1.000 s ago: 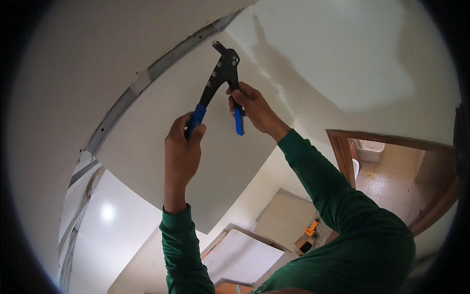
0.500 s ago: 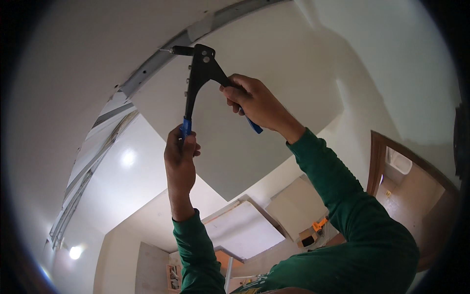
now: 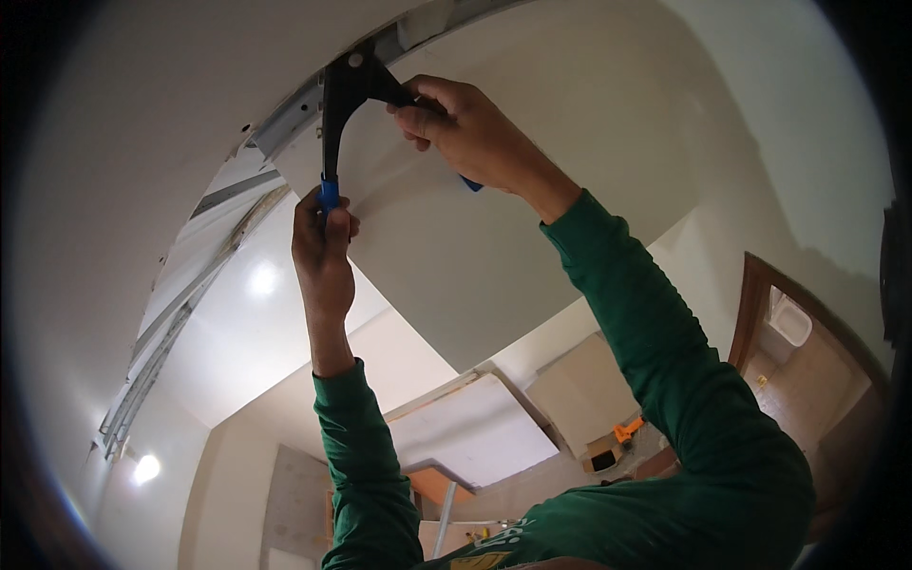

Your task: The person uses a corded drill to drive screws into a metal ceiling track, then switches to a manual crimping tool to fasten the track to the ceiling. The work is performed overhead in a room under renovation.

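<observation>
Both my hands grip a black hand riveter (image 3: 344, 93) with blue-sleeved handles, raised overhead with its handles spread apart. My left hand (image 3: 323, 256) is wrapped round the lower blue grip of one handle. My right hand (image 3: 461, 128) closes on the other handle, whose blue end (image 3: 472, 183) sticks out below the fingers. The riveter's head is up against the grey metal ceiling profile (image 3: 287, 130). Its nose is hidden behind the head and the profile's edge, so I cannot see whether a rivet is seated.
Bare metal channels (image 3: 214, 242) run along an opening at left. A bright lamp (image 3: 145, 468) shines below them. At lower centre is a large pale board (image 3: 470, 437); beside it lie an orange tool (image 3: 627, 430) and an open box (image 3: 600, 461). A brown-framed doorway (image 3: 750, 304) stands right.
Both hands have moved up and to the left with the riveter. Its nose, visible before beside the profile, is now hidden at it. The handles remain spread.
</observation>
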Motion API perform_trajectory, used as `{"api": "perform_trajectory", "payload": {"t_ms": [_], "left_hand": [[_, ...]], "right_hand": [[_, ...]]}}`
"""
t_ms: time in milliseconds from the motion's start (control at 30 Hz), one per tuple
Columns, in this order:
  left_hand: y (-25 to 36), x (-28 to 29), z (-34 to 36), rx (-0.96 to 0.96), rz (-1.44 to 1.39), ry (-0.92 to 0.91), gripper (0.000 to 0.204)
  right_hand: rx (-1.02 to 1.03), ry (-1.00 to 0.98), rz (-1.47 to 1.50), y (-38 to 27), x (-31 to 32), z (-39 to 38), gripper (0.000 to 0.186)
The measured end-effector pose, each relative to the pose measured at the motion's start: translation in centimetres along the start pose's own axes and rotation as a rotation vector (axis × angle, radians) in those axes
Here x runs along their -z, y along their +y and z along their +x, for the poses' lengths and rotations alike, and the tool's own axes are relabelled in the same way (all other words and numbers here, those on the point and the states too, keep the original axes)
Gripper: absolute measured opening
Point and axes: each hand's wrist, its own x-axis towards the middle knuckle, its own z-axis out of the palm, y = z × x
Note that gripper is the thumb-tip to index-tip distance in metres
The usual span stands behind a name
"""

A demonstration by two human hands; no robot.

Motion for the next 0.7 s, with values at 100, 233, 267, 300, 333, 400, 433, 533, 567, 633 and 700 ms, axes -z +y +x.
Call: {"api": "perform_trajectory", "payload": {"t_ms": [100,233,267,300,333,400,433,533,567,633,700], "left_hand": [[0.5,0.4,-1.9,0.055,-0.095,-0.1,0.047],[0.5,-1.5,-5.6,0.127,-0.204,-0.094,0.046],[0.4,-0.5,-6.5,0.162,-0.139,-0.126,0.047],[0.6,0.6,-7.6,0.194,-0.111,-0.107,0.048],[0.8,1.5,-8.8,0.219,-0.091,-0.092,0.048],[0.4,2.3,-10.1,0.253,-0.057,-0.093,0.05],[0.2,3.2,-10.9,0.272,-0.02,-0.096,0.05],[0.4,5.7,-12.9,0.342,0.097,-0.097,0.052],[0.4,6.5,-13.6,0.314,0.142,-0.074,0.048],[0.2,7.9,-14.8,0.265,0.23,-0.033,0.039],[1.2,8.7,-15.7,0.28,0.312,-0.024,0.037]], "right_hand": [[-0.055,-0.051,-0.125,-2.0,1.0,-1.8,0.023],[-0.102,-0.065,-0.142,-0.9,0.9,-3.9,0.022],[-0.119,-0.075,-0.104,-0.8,0.2,-5.1,0.021],[-0.137,-0.085,-0.065,-0.7,-0.8,-6.3,0.021],[-0.154,-0.094,-0.025,-0.5,-1.8,-7.4,0.02],[-0.197,-0.101,0.027,0.0,-3.4,-9.8,0.018],[-0.236,-0.093,0.054,-0.1,-4.5,-11.0,0.017],[-0.323,-0.101,0.171,-0.6,-7.4,-13.9,0.016],[-0.366,-0.1,0.233,-1.0,-8.4,-14.6,0.017],[-0.461,-0.098,0.354,-1.9,-10.3,-15.9,0.019],[-0.489,-0.168,0.371,-1.6,-11.9,-17.1,0.021]]}}
